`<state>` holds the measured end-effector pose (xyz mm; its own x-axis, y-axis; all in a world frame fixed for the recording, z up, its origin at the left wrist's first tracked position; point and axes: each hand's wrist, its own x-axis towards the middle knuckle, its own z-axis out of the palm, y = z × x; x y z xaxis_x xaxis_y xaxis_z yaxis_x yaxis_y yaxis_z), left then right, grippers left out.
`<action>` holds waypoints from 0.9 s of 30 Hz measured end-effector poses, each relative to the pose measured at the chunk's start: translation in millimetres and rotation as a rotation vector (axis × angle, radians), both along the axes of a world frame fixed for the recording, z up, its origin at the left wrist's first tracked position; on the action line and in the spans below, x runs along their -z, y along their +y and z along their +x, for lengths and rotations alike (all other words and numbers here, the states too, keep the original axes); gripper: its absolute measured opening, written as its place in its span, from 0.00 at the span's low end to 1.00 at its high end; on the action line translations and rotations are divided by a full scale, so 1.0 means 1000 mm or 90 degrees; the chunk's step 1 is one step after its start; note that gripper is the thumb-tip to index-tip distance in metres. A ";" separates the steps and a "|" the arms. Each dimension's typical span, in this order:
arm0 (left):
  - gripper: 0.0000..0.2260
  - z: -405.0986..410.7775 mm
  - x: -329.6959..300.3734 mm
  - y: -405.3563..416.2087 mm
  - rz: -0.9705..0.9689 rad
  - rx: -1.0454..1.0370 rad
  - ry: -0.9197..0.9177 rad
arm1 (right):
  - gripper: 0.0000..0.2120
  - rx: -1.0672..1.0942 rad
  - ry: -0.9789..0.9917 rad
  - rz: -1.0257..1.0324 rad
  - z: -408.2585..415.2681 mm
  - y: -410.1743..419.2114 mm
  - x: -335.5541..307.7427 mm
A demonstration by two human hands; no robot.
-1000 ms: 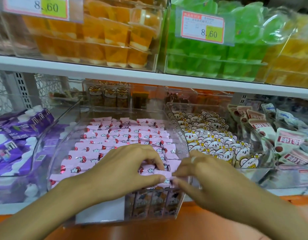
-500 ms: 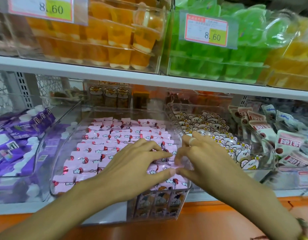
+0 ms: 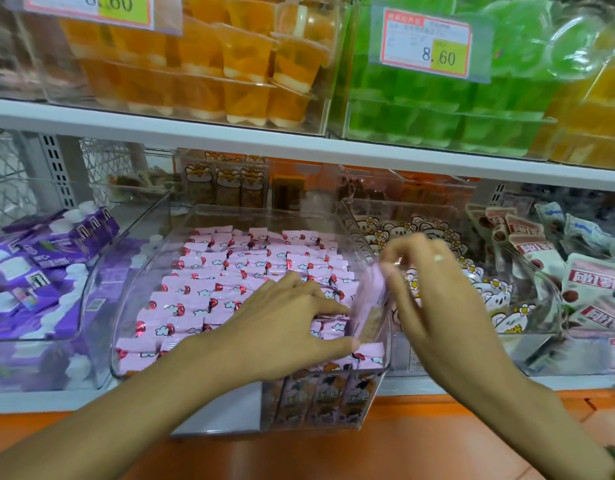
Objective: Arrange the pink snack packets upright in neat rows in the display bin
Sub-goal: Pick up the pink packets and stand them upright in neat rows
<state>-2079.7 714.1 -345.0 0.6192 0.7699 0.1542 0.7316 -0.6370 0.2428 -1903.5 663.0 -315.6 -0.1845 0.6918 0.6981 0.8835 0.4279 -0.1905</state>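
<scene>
Right hand (image 3: 434,292) blurry, so can't tell how fingers grip the pink packet (image 3: 370,303). Packets under left hand (image 3: 282,327) hidden. Price tag (image 3: 91,6) top left cut off by edge. Small print on other tag (image 3: 425,43) too tiny to read. Stuff at back of shelf (image 3: 140,178) too blurry to tell.

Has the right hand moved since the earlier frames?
Yes. The right hand has lifted up and back from the front rim of the display bin, and its fingers now pinch a pink packet at the right wall.
</scene>
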 end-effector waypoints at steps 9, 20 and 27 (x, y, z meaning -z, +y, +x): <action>0.26 -0.002 -0.012 -0.013 0.039 -0.021 -0.194 | 0.08 -0.037 0.487 0.073 0.016 0.003 -0.015; 0.07 -0.005 -0.034 -0.016 -0.218 0.010 -0.503 | 0.01 -0.064 0.591 -0.144 0.009 0.007 -0.009; 0.14 -0.003 -0.036 -0.014 -0.344 -0.090 -0.542 | 0.24 -0.083 -0.092 -0.070 0.005 -0.002 -0.003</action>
<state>-2083.1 699.8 -309.3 0.3643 0.9246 0.1115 0.2406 -0.2091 0.9478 -1898.2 660.5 -312.2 -0.3704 0.7257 0.5798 0.8437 0.5239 -0.1168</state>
